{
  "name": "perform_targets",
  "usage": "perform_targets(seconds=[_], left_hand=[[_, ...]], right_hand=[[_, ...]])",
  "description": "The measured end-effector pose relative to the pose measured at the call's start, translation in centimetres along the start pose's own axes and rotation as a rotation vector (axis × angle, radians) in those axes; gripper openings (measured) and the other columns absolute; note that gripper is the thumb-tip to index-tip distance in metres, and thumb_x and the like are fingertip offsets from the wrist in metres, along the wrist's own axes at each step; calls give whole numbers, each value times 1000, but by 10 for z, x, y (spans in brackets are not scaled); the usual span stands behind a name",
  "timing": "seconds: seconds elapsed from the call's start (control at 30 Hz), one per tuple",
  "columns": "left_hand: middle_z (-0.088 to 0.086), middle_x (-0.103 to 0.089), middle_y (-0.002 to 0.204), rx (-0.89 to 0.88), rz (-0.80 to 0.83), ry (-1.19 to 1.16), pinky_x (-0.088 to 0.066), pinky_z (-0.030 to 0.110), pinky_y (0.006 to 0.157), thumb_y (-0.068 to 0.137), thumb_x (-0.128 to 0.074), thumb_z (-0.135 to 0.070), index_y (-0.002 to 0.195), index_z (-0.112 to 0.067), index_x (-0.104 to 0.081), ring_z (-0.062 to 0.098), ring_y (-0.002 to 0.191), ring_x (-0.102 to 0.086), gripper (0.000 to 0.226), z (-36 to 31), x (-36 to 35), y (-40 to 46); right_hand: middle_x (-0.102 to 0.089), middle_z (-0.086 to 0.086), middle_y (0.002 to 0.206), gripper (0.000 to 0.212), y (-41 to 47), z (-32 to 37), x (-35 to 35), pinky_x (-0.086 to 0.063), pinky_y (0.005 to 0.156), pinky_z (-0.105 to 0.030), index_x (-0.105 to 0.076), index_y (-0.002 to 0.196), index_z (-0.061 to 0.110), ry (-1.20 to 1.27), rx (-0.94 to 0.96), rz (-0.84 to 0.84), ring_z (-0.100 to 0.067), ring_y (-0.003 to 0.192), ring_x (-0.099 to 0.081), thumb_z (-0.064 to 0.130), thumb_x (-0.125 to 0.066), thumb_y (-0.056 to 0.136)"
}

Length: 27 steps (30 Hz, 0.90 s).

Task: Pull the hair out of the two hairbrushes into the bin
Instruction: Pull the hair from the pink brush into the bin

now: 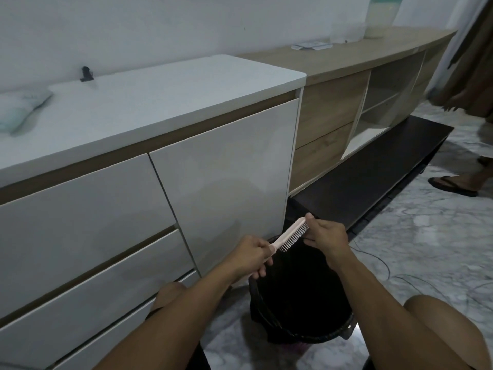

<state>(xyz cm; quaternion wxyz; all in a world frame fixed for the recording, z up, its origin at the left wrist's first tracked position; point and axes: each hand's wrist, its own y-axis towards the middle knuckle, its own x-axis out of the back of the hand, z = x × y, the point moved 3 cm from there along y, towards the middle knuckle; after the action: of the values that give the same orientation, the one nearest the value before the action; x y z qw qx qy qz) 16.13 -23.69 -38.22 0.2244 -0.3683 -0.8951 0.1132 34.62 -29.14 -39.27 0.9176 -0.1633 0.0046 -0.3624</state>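
Note:
A pale pink hairbrush point(289, 234) with white bristles is held level over the black bin point(301, 303) on the floor between my knees. My left hand point(250, 256) grips the brush's handle. My right hand point(326, 237) is at the brush's far end, its thumb and fingers pinching at the bristles there. Any hair in the bristles is too fine to make out. Only one brush is in view.
A white cabinet point(160, 166) with drawers stands close on the left, and a wooden shelf unit point(346, 108) runs on to the right over a dark platform point(373, 177). The marble floor has thin cables. Another person's sandalled foot point(453, 184) is at the far right.

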Motion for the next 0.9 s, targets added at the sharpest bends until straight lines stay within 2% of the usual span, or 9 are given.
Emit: perform_targets(seconds=[0.07, 0.13, 0.23, 0.33, 0.43, 0.5, 0.6, 0.73, 0.9], left_hand=[[-1, -53, 55, -7, 8, 16, -36, 21, 35, 97, -47, -15, 66, -15, -56, 5, 32, -45, 32, 2, -2, 1], [-1, -51, 54, -9, 8, 24, -35, 21, 36, 96, -48, -14, 66, -17, -55, 4, 33, -43, 32, 2, -3, 1], [0, -49, 53, 20, 14, -26, -34, 18, 35, 90, -55, -6, 73, -14, -60, 2, 31, -42, 20, -1, -6, 1], [5, -49, 54, 53, 20, -109, -37, 17, 37, 81, -56, 11, 95, -5, -66, 4, 34, -45, 24, -6, -7, 3], [2, -50, 45, 89, 27, -158, -36, 19, 35, 79, -52, 14, 99, -2, -66, 8, 36, -46, 29, -9, -6, 5], [3, -49, 44, 110, 22, -183, -35, 19, 35, 80, -52, 11, 97, -1, -67, 14, 40, -45, 26, -9, -3, 7], [11, -47, 53, 129, 32, -178, -35, 19, 36, 79, -53, 6, 101, 1, -67, 19, 43, -43, 26, -6, 1, 8], [11, -46, 54, 149, 79, -320, -34, 18, 36, 80, -51, 4, 89, 0, -64, 17, 41, -41, 16, -1, 2, 9], [8, -38, 63, 234, 192, -552, -28, 16, 29, 86, -39, 1, 85, -2, -48, 10, 31, -38, 9, 0, -2, 6]], right_hand=[[-74, -7, 75, 20, 1, -1, 4, -61, 78, -42, -75, 79, 14, -103, 73, -62, -22, 74, -73, 30, -68, 89], [-76, -5, 74, 19, 3, -4, 7, -61, 79, -47, -75, 71, 23, -198, 134, -106, -22, 72, -74, 33, -71, 86], [-77, -10, 95, 15, -2, -1, 5, -60, 81, -46, -75, 98, 12, -184, 153, -69, -22, 82, -73, 22, -70, 88], [-66, -2, 117, 51, -14, 3, -7, -59, 81, -43, -58, 128, 14, -73, 131, 175, -19, 100, -66, 14, -77, 81], [-54, 3, 128, 86, -14, 0, -11, -59, 72, -31, -38, 143, 19, -117, 126, 305, -11, 97, -63, 13, -85, 71], [-50, 0, 138, 98, -10, -3, -12, -56, 70, -22, -33, 147, 19, -200, 160, 310, -10, 97, -63, 13, -88, 67], [-45, -4, 149, 101, -7, -4, -12, -54, 84, -26, -33, 147, 19, -271, 202, 301, -14, 106, -61, 17, -90, 64], [-46, -4, 148, 104, -8, -1, -13, -53, 84, -24, -31, 150, 16, -339, 267, 280, -11, 104, -62, 15, -90, 64], [-46, -2, 146, 106, -12, 3, -14, -53, 93, -32, -28, 151, 18, -417, 335, 252, -11, 108, -61, 14, -89, 64]])
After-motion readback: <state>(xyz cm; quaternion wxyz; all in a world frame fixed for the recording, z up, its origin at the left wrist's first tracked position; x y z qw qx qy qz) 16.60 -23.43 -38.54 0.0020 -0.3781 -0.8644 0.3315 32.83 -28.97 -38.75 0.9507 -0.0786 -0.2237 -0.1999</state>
